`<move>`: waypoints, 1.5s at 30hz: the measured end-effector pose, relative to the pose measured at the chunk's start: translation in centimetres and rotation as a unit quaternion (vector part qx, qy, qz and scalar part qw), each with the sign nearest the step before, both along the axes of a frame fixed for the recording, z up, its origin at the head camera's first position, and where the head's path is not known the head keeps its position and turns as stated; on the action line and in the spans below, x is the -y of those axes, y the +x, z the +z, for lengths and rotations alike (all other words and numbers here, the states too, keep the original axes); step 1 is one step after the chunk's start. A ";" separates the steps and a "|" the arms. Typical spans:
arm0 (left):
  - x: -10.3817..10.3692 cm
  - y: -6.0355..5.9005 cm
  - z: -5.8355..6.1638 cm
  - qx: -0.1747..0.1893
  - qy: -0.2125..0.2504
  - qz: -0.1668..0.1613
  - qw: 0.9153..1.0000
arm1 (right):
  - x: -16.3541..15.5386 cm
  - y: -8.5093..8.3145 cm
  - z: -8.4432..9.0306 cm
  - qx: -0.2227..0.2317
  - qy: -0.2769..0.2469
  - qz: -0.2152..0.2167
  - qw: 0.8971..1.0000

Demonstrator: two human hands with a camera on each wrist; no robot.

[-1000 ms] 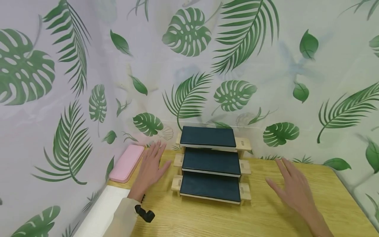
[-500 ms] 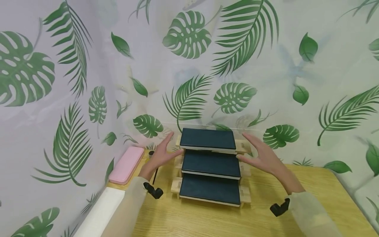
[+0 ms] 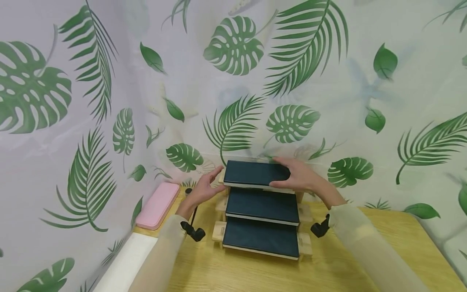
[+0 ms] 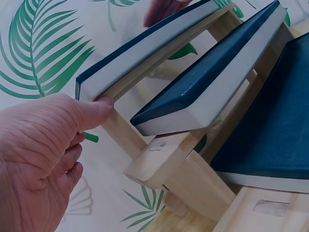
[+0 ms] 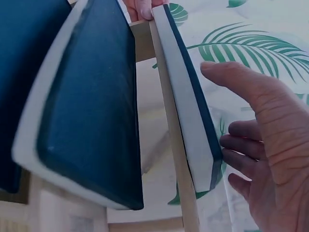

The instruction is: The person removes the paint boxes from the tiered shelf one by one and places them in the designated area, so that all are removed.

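Left hand [image 3: 201,190] has reached top pad [image 3: 248,173], seemingly pinching corner; right hand [image 3: 303,178] closer, gripping nothing: hold one-sided.

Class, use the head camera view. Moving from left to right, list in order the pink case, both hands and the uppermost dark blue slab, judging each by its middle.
Pink case, left hand, uppermost dark blue slab, right hand.

A hand could pass over the table [image 3: 251,275] in front of the rack [image 3: 304,240]. Behind the rack stands the wall [image 3: 270,81]; left of it, the left hand [image 3: 202,189] and pink case [image 3: 158,205] (farther out) obstruct.
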State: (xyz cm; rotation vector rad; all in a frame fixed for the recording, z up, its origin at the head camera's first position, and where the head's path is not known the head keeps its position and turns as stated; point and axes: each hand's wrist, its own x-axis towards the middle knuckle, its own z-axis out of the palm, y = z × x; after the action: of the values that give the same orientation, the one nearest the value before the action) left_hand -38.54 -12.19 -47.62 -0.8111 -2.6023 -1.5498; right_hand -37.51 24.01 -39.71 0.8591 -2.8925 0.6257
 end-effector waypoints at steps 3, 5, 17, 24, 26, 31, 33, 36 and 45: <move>0.1 0.0 0.2 0.003 0.001 -0.012 1.000 | 0.5 -0.8 0.2 0.015 0.007 0.006 1.000; 0.1 0.1 0.3 0.007 0.004 -0.022 1.000 | 0.7 -1.2 0.3 0.028 0.010 0.008 1.000; 0.5 -0.2 1.2 0.048 0.016 -0.043 0.998 | 1.8 -2.3 1.3 0.117 0.065 0.012 0.991; 0.5 -0.5 1.6 0.068 0.022 -0.033 0.997 | 2.2 -2.8 1.6 0.142 0.049 0.030 0.988; 0.6 -0.5 1.5 0.077 0.031 -0.022 0.996 | 2.3 -2.9 1.5 0.144 0.036 0.039 0.988; 0.9 -1.1 0.8 0.097 0.067 -0.007 0.993 | 2.5 -2.9 1.2 0.145 0.021 0.048 0.988; 1.1 -1.4 0.6 0.107 0.085 -0.008 0.991 | 2.5 -3.0 1.2 0.150 0.022 0.047 0.987; 1.3 -1.7 0.5 0.124 0.108 -0.012 0.986 | 2.7 -3.2 1.1 0.149 0.030 0.042 0.988; 1.3 -1.9 0.7 0.149 0.106 -0.013 0.983 | 2.5 -3.2 0.0 0.109 0.023 0.036 0.993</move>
State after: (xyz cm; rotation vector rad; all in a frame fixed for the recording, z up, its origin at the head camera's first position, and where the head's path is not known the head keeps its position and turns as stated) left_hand -40.46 -13.45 -46.96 -0.6413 -2.5548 -2.0548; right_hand -40.73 21.49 -39.69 0.9611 -3.0916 0.7040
